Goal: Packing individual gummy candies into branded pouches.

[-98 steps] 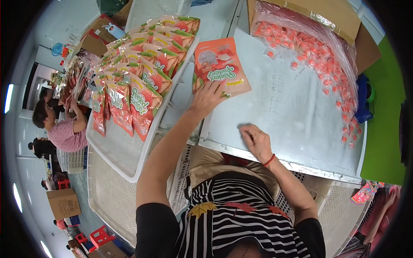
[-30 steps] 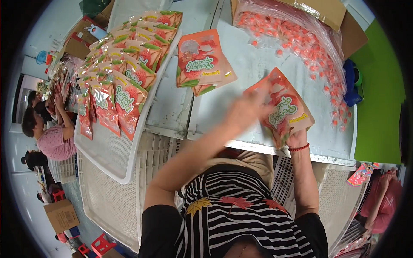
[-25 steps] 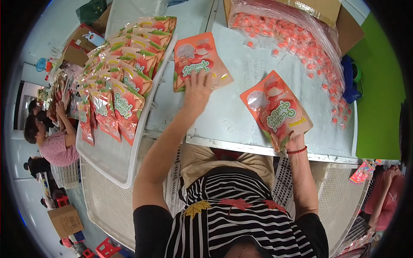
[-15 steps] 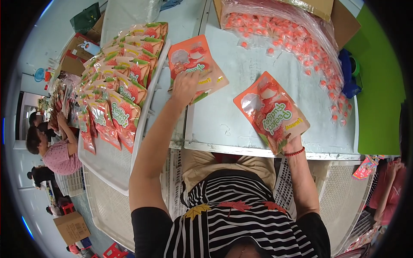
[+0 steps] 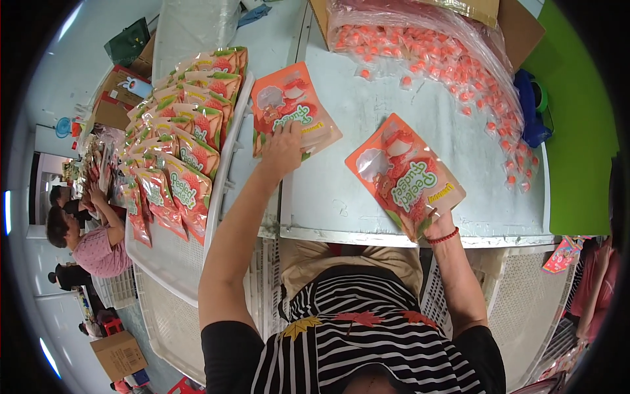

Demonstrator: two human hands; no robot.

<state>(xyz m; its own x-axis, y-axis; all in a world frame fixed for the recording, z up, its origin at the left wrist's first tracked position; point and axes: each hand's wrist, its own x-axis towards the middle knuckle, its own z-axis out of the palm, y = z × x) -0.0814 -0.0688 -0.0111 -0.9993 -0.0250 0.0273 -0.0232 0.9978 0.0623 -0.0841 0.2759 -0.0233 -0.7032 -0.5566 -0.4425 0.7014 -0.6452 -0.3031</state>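
Head view: holding one pouch [image 5: 405, 174] in closed, no longer empty right grip [image 5: 440, 227], apart from other pouches [image 5: 295, 108] under loosely spread left grip [image 5: 281, 151].

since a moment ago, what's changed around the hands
The right hand, empty before, now holds a flat red-and-peach plastic pouch, right of a pile of matching pouches. The left hand moved off it, then back on. The glossy filled pouches in the white plastic tray and the clear-wrapped red candies stayed put.

Bright light glints on pouches [image 5: 189, 190] — edges bend.
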